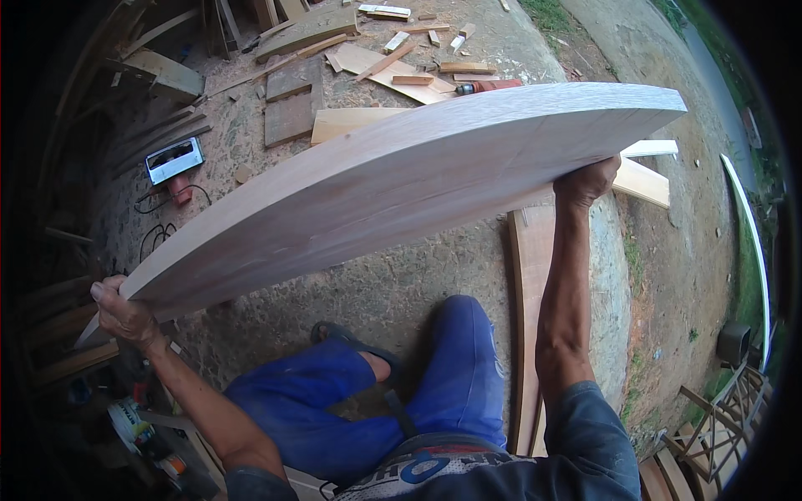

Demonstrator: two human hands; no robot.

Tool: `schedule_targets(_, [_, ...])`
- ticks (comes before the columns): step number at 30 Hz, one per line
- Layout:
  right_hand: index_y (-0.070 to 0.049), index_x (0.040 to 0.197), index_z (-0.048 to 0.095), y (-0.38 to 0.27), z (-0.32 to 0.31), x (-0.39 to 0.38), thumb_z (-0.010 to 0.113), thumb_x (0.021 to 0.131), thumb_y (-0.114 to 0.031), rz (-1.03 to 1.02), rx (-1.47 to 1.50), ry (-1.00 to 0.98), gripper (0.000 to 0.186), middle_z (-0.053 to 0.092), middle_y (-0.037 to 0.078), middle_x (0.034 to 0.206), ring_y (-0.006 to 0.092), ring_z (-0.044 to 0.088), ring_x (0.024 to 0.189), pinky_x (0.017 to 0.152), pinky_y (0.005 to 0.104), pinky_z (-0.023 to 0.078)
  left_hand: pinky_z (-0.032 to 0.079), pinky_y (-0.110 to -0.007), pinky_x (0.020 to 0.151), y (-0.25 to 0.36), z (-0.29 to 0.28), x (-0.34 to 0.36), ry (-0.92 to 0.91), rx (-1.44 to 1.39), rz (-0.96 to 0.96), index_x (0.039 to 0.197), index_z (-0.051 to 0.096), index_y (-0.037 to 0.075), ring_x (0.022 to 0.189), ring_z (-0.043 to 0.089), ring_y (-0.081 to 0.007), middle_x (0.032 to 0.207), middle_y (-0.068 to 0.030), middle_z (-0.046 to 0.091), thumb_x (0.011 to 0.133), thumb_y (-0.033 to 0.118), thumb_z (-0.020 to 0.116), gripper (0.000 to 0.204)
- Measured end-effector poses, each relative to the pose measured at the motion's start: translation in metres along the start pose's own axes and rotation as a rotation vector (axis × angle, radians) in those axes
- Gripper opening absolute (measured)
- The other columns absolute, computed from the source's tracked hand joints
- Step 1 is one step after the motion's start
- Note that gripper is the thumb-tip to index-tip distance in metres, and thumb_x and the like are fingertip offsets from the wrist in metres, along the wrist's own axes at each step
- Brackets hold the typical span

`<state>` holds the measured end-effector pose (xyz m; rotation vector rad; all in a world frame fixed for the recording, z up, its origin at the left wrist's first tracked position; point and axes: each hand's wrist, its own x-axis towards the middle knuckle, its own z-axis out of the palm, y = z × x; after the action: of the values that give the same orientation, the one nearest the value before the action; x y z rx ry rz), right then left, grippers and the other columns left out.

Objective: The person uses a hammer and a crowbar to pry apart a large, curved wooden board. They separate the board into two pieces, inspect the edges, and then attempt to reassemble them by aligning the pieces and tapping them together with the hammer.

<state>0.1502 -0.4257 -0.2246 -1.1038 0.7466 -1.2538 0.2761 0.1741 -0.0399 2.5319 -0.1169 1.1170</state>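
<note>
A long, thick wooden panel (368,200) with a curved upper edge is held up in front of me, tilted so its right end is higher. Its pale sawn edge faces up and its broad flat side faces me. My left hand (125,313) grips the panel's lower left end, with the thumb at the edge. At the right, my right hand (587,181) is closed around the panel's lower edge; its fingertips are hidden behind the wood.
A power tool (174,163) with a cord lies at the left. Behind the panel are a red drill (489,86), wood offcuts (388,71) and boards. A long plank (532,317) lies beside my right arm. A white bucket (129,422) stands lower left, a metal rack (723,426) lower right.
</note>
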Motion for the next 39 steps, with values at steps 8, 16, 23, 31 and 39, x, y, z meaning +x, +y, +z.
schedule_targets(8, [0.006, 0.11, 0.063, 0.001, 0.009, -0.004, 0.039, 0.097, -0.034, -0.082, -0.096, -0.154, 0.049, 0.066, 0.015, 0.101, 0.0235, 0.064, 0.093, 0.083, 0.0367, 0.052, 0.044, -0.041, 0.063, -0.01, 0.0, -0.004, -0.034, -0.023, 0.028, 0.07, 0.054, 0.001, 0.062, 0.058, -0.0305, 0.065, -0.012, 0.059, 0.105, 0.033, 0.025, 0.055])
schedule_targets(16, [0.007, 0.128, 0.053, -0.016, -0.012, -0.001, 0.044, 0.094, -0.035, 0.168, -0.072, -0.207, 0.055, 0.058, 0.023, 0.122, 0.0382, 0.059, 0.111, 0.093, 0.0504, 0.051, 0.049, -0.043, 0.069, 0.018, -0.001, 0.029, 0.061, 0.044, 0.326, 0.078, 0.067, -0.001, 0.072, 0.063, -0.0323, 0.074, -0.0169, 0.067, 0.097, 0.03, 0.048, 0.041])
schedule_targets(23, [-0.002, 0.142, 0.046, 0.001, -0.152, -0.085, 0.029, 0.094, -0.073, -0.395, -0.752, -0.594, 0.087, 0.043, 0.021, 0.144, 0.036, 0.047, 0.13, 0.107, 0.0518, 0.039, 0.037, -0.038, 0.082, -0.005, -0.03, -0.013, 0.016, -0.003, 0.203, 0.073, 0.064, 0.01, 0.075, 0.055, -0.025, 0.071, -0.0051, 0.062, 0.103, 0.053, 0.036, 0.059])
schedule_targets(31, [0.006, 0.116, 0.061, 0.001, -0.318, -0.268, 0.052, 0.1, -0.028, 0.359, -0.907, -0.824, 0.038, 0.062, 0.019, 0.114, 0.0285, 0.056, 0.11, 0.098, 0.0395, 0.043, 0.037, -0.044, 0.096, 0.067, -0.003, 0.021, -0.087, -0.016, 0.418, 0.087, 0.073, 0.014, 0.092, 0.061, -0.0212, 0.093, -0.0057, 0.072, 0.1, 0.067, 0.017, 0.078])
schedule_targets(39, [-0.002, 0.105, 0.065, -0.038, -0.378, -0.241, 0.055, 0.094, -0.012, 0.239, -1.099, -0.859, 0.017, 0.067, 0.02, 0.1, 0.0371, 0.065, 0.095, 0.083, 0.0431, 0.051, 0.041, -0.037, 0.095, 0.035, -0.023, -0.016, -0.46, -0.117, 0.197, 0.122, 0.063, 0.002, 0.105, 0.057, -0.0235, 0.111, -0.012, 0.065, 0.096, 0.061, 0.05, 0.065])
